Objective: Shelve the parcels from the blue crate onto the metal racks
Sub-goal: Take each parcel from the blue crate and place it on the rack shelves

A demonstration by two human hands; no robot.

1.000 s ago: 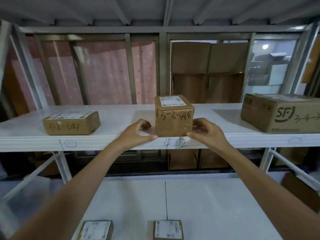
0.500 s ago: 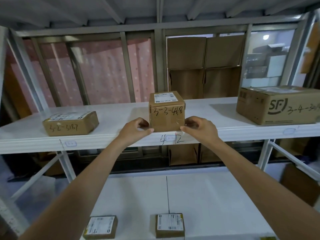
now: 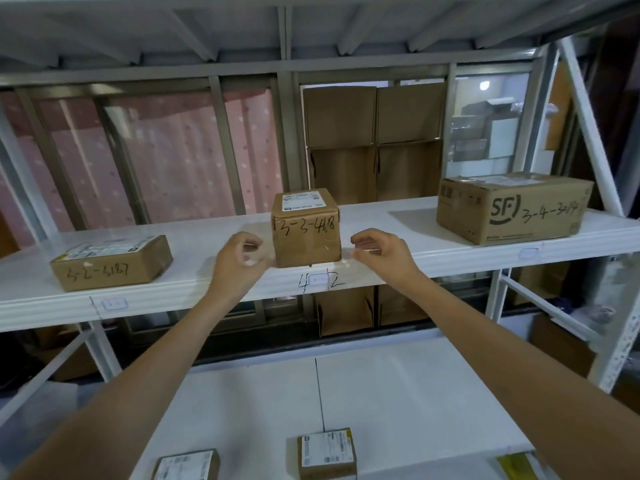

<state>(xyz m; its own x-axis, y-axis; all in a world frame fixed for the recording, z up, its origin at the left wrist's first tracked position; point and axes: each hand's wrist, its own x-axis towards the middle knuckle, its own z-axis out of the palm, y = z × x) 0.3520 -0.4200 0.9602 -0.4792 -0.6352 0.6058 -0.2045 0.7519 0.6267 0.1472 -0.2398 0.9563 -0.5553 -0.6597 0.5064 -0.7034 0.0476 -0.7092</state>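
Note:
A small brown parcel [image 3: 305,233] marked 3-3-44.8 stands upright near the front edge of the white upper shelf [image 3: 398,261]. My left hand [image 3: 239,259] hovers just left of the parcel, fingers loosely curled, holding nothing. My right hand [image 3: 381,252] hovers just to its right, also loosely curled, with a gap between it and the box. The blue crate is out of view.
A flat parcel [image 3: 110,263] marked 3-2-5187 lies at the shelf's left. A large SF box [image 3: 512,207] sits at its right. Two small labelled parcels [image 3: 327,452] [image 3: 187,465] rest on the lower shelf [image 3: 398,393]. Cardboard boxes stand behind the rack.
Both hands have let go of the small parcel and drawn slightly apart from its sides. The parcel stays put on the shelf.

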